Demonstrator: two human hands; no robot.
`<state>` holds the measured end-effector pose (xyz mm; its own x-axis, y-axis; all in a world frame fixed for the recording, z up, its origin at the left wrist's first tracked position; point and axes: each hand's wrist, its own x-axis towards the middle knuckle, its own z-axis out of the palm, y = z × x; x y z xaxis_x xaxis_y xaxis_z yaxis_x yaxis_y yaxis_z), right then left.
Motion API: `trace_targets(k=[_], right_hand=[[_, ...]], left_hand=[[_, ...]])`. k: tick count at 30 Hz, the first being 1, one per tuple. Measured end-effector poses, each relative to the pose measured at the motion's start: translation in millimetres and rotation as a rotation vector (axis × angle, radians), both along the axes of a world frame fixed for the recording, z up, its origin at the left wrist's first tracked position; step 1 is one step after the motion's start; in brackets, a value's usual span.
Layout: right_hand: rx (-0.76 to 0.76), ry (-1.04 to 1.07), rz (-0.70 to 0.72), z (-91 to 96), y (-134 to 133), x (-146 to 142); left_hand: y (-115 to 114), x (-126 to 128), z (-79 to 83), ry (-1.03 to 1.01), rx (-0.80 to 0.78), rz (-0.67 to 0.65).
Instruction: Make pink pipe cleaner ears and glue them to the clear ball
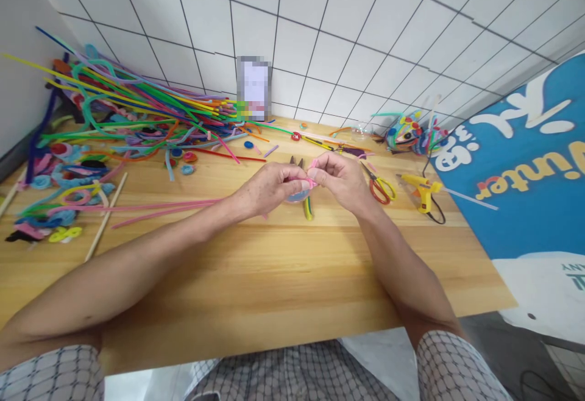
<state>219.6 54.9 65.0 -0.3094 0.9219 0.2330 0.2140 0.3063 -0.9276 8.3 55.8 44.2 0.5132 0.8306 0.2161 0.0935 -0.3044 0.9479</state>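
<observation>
Both forearms reach forward over the surface (274, 279); left hand (267, 186) and right hand (342, 178) meet, each grip pinched on 1 pink pipe cleaner (312, 172).

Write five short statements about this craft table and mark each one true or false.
1. The left hand and right hand both pinch a pink pipe cleaner piece. True.
2. The yellow glue gun lies left of the hands. False: it lies to their right, beyond the scissors.
3. A heap of coloured pipe cleaners covers the table's far left. True.
4. The table is glass. False: it is wood.
5. The right hand holds the scissors. False: they lie on the table.
</observation>
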Motion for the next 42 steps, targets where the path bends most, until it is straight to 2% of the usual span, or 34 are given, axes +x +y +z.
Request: trace_targets(k=[8,13,21,28,37,42], right_hand=[[-0.002,0.074,-0.024,-4.7,0.6,-4.7],[0.017,0.066,-0.066,-5.6,-2.6,-9.8],[0.073,-0.004,-0.081,-4.5,-5.9,-10.0],[0.133,-0.087,-0.126,-2.8,-8.9,-11.0],[-0.049,0.057,-0.006,-2.7,0.3,-3.9],[-0.079,0.117,0.030,-1.4,3.0,-2.6]], left_hand=[[-1.4,2.8,-5.8,-0.033,-0.120,0.043],[-3.5,6.5,-5.7,-0.022,-0.084,0.107],[-5.7,4.5,-0.6,0.114,0.047,0.062],[-5.4,3.9,-2.5,0.128,0.041,-0.050],[3.2,0.6,-2.0,0.067,-0.105,-0.115],[4.9,0.9,-3.0,-0.030,-0.214,-0.150]])
